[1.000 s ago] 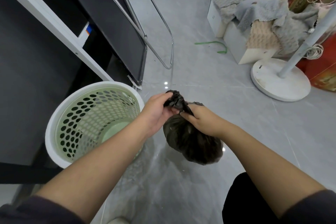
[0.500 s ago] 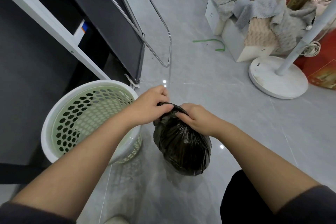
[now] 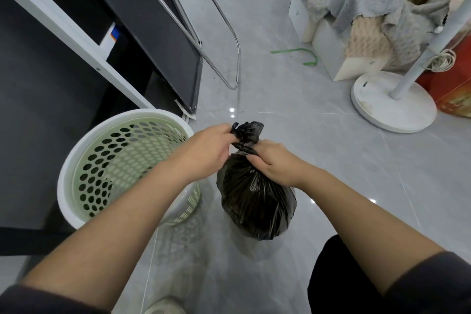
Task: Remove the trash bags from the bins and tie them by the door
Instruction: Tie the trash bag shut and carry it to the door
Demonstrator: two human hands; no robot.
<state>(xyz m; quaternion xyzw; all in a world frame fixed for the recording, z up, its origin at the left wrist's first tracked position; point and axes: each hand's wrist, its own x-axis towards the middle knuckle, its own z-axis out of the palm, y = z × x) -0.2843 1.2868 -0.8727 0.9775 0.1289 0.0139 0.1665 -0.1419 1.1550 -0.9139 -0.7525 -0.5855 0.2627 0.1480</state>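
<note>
Both hands, left hand (image 3: pixel 204 150) and right hand (image 3: pixel 274 160), clench the crinkled black trash bag (image 3: pixel 257 201) at its twisted neck, beside the perforated green bin (image 3: pixel 122 166).

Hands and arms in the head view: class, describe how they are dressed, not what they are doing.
Both hands, left hand and right hand, are bare: no gloves, rings or watch show. The forearms are bare too, with dark sleeves pushed up toward the elbows.

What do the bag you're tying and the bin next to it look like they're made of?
Trash bag: thin black plastic film, glossy, judging by its fine wrinkles and sheen; the twisted neck is gripped by both hands. Bin: apparently rigid moulded plastic, with a smooth white rim and pale green perforated wall, semi-matte.
</note>
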